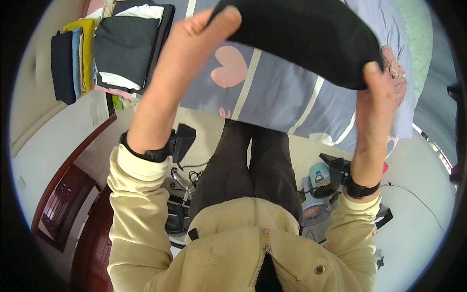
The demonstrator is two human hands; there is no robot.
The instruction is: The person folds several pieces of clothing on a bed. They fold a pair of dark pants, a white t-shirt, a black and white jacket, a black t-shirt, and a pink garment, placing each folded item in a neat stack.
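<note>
A black cloth item [306,40] is stretched between my two hands above the bed; its upper part runs out of the frame, so its kind cannot be told. My left hand [204,33] grips its left end, thumb on top. At the right end, my right hand [379,85] pinches the lower corner, with the fingers hidden behind. Beneath the cloth lies a grey-blue bedspread [275,85] with white stripes and pink hearts. A crumpled pink cloth [392,62] rests just beyond my right hand.
Folded dark clothes [124,51] are stacked at the bed's left, beside a row of folded garments [85,54] in yellow, blue and navy. On the floor are a light-blue container [319,173], black-and-metal gear [180,204] and a thin cable [419,199]. A dark red wooden door [65,208] shows at lower left.
</note>
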